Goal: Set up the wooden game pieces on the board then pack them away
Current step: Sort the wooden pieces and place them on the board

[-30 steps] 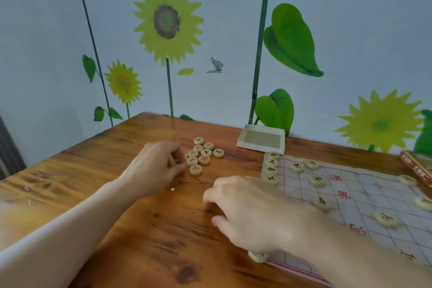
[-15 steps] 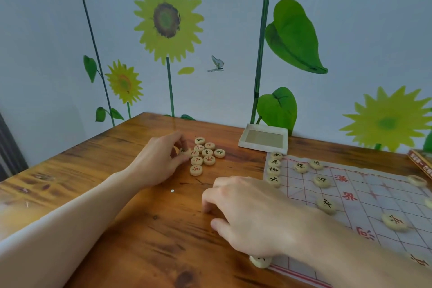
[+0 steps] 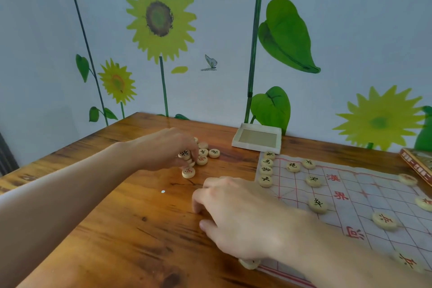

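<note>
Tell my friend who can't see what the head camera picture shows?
A person's left hand pinches a round wooden piece from a small pile on a wooden table. The right hand rests on the table beside a game board that already carries several pieces, with an empty tray behind it by a sunflower wall.

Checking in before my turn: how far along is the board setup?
Partly done: several pieces already sit on the board. The left hand is picking from the loose pile on the table; the right hand rests nearby. Pile remains; packing hasn't started.
</note>
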